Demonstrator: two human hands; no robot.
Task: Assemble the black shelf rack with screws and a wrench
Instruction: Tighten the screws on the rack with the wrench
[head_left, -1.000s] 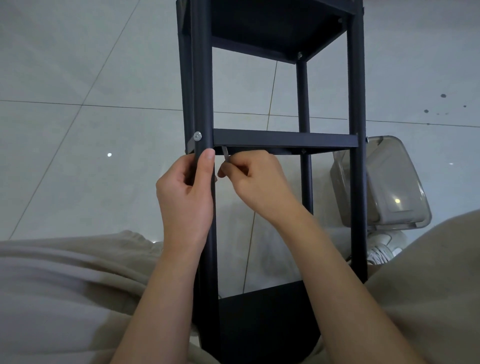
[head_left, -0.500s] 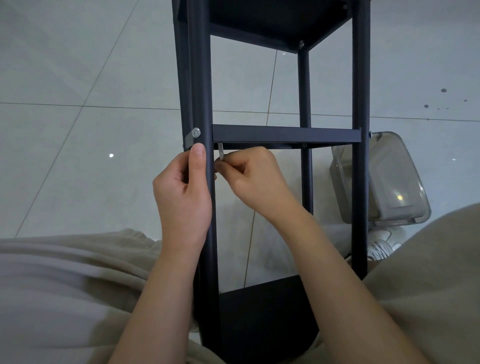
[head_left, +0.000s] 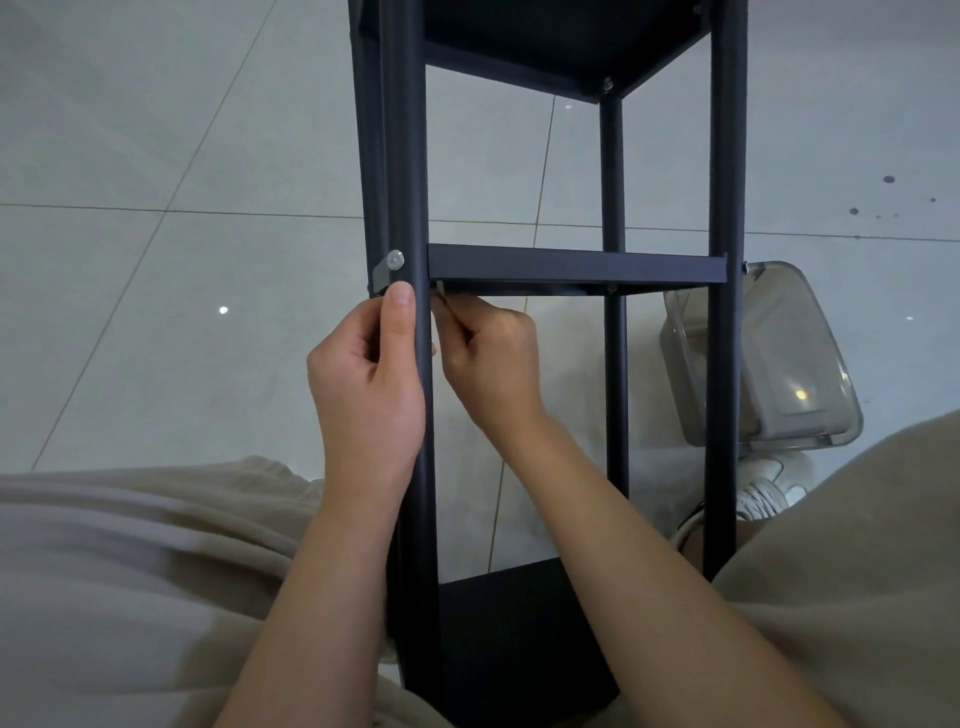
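The black shelf rack (head_left: 571, 267) lies between my legs, its posts running away from me. My left hand (head_left: 366, 374) grips the near left post just below a silver screw (head_left: 396, 259) that sits in the post at the middle shelf. My right hand (head_left: 491, 358) is behind that post, under the middle shelf's left corner, pinching a small silver wrench (head_left: 441, 293). Only a short bit of the wrench shows; its tip is hidden under the shelf edge.
A clear plastic box (head_left: 774, 358) lies on the pale tiled floor to the right of the rack, behind its right post. A white shoe (head_left: 763, 483) shows below the box. My beige trouser legs fill the lower left and right.
My right hand has shifted up and closer to the shelf corner, so less of the wrench shows. The view has drifted slightly; my left hand keeps its grip on the post.
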